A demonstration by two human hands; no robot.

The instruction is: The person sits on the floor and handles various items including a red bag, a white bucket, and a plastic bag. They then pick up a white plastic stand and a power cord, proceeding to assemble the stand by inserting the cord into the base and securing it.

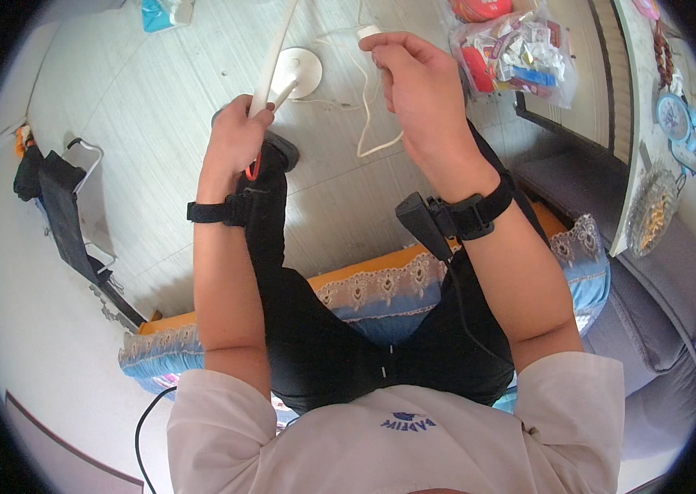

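I sit on a cushion edged with lace [381, 288] and look down past my knees at a pale floor. My left hand [237, 136] is closed around the white stem of a lamp [275, 49], whose round white base [298, 72] stands on the floor. My right hand [418, 78] pinches the lamp's white cord [368, 115] near a small white inline switch [368, 31]; the cord hangs in a loop below the hand. Both wrists wear black straps, and the right strap carries a black box.
A clear bag of colourful packets [521, 53] lies on the floor at the upper right. A white table edge [628, 148] with a blue clock and a dish runs down the right side. A dark folding rack [64, 214] stands at the left.
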